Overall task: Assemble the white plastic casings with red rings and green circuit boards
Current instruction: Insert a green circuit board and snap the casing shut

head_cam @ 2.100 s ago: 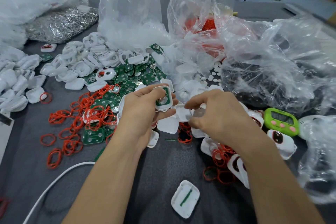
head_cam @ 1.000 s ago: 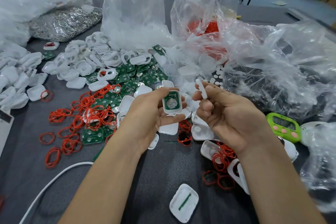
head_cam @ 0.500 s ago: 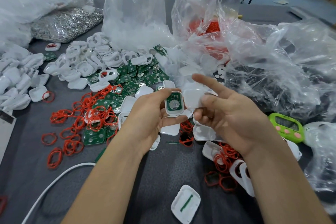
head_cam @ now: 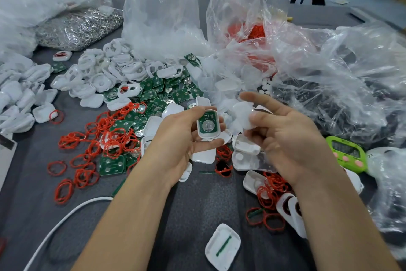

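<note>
My left hand grips a white casing half that has a green circuit board with a round silver disc seated in it, face up. My right hand holds a second white casing piece just to the right of it, fingers partly extended; the piece is blurred. The two pieces are close but apart. Loose red rings and green circuit boards lie on the grey table to the left, with a heap of white casings behind them.
Large clear plastic bags crowd the back and right; one holds red rings. A green timer sits at right. A white casing half lies near the front, a white cable at lower left, more casings and rings under my right wrist.
My right hand picked a white casing piece from the table, lifted and turned it, and brought it up beside the board-filled casing, which my left hand has kept holding.
</note>
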Tool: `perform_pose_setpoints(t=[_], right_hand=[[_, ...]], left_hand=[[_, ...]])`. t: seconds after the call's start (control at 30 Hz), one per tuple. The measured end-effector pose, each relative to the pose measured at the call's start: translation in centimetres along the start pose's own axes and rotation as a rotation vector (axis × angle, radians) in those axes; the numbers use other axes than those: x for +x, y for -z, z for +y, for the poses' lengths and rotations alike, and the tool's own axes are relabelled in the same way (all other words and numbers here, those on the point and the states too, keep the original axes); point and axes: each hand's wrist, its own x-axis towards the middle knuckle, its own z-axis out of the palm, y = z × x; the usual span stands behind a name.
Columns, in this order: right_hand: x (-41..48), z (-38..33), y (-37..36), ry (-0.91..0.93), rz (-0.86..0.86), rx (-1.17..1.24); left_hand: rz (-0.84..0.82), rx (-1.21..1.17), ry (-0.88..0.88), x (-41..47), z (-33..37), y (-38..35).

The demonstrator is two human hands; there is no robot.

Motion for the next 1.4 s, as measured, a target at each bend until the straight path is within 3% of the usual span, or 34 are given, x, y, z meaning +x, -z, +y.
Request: perform_pose_setpoints(t=[0.5,0.7,1.03,1.4], right_hand=[[-0.4,0.3,-1.4,-0.103,0.039,0.387],[-0.1,0.5,-1.0,0.037,0.186,0.113],[0.4,2.1,-1.3,0.341,0.06,-0.511],[0.7,2.6,-1.5,0.373,0.022,-0.575]], left_hand=[[-0.015,0.037,0.013,0.2,-0.2,0.1],[-0.024,0.055,0.006,0.3,-0.4,0.1],[-0.009,0.1,0.013,0.5,-0.5,0.2],[-0.061,0.149,0.001,0.2,-0.6,0.0]])
